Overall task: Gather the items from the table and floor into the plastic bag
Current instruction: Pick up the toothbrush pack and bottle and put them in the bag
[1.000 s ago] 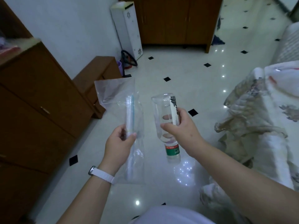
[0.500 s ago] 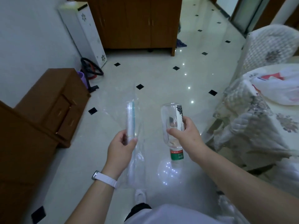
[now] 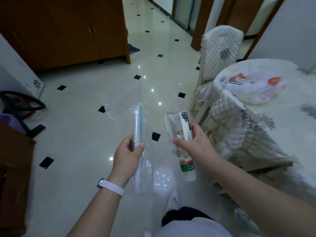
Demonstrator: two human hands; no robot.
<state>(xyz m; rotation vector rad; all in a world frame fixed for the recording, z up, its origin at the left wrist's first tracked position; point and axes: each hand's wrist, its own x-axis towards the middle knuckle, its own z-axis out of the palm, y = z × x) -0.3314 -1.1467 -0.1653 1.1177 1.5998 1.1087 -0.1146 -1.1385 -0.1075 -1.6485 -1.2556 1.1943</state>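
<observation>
Since the earlier frame the view has swung right, so the table [image 3: 290, 120] and the white carrier bag [image 3: 253, 89] lying near its far edge, by the chair [image 3: 220, 52], now show more fully. Both hands have kept their grips and their spacing.

Off the table's left edge, over the floor [image 3: 82, 120], the left hand [image 3: 127, 154] pinches the clear plastic bag [image 3: 119, 110] between thumb and curled fingers. The pinch also traps a slim stick with a teal stripe [image 3: 138, 124] already inside, which stands nearly upright. Gripping film and stick together probably stops the stick sliding about, but it also leaves the loose top of the bag flopped to the left and not held open.

Just beside it, and apart from the bag, the right hand [image 3: 195, 147] wraps its fingers round the body of a clear bottle [image 3: 177, 129], thumb on the near side. The bottle is upside down and tilted, cap toward the floor and base up. I judge it is the next item to go in and that it waits here because the bag's mouth is not yet spread. The left hand's fingers would have to open the mouth first, or the bottle's base would only push the film aside.

A quilted cloth [image 3: 239, 134] hangs over the table's near-left corner.
</observation>
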